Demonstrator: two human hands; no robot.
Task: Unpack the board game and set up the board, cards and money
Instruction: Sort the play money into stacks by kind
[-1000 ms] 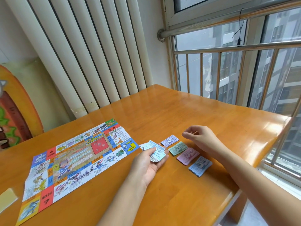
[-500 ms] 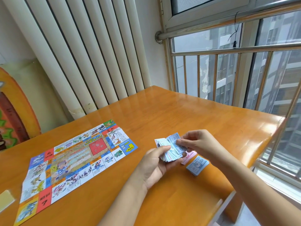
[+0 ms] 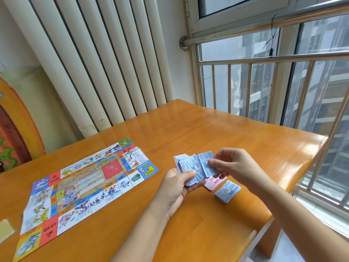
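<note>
Sorting money by colour, it seems. Nearest, on table (image 3: 207, 129): blue pile (image 3: 227, 191), pink pile (image 3: 213, 183). Just beyond, left hand (image 3: 175, 188) grips fanned bundle (image 3: 187, 165), right hand (image 3: 234, 165) pinches blue note (image 3: 204, 159) off it. Next likely: lay note squarely on blue pile. Leftward, board (image 3: 79, 184) lies unfolded.

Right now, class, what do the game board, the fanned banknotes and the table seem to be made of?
Colourful rectangular game board: thin printed paper, seemingly; fold creases show. Blue fanned banknotes: thin matte paper, slightly curving. Orange table: probably varnished wood; plank joints, glossy reflections.
</note>
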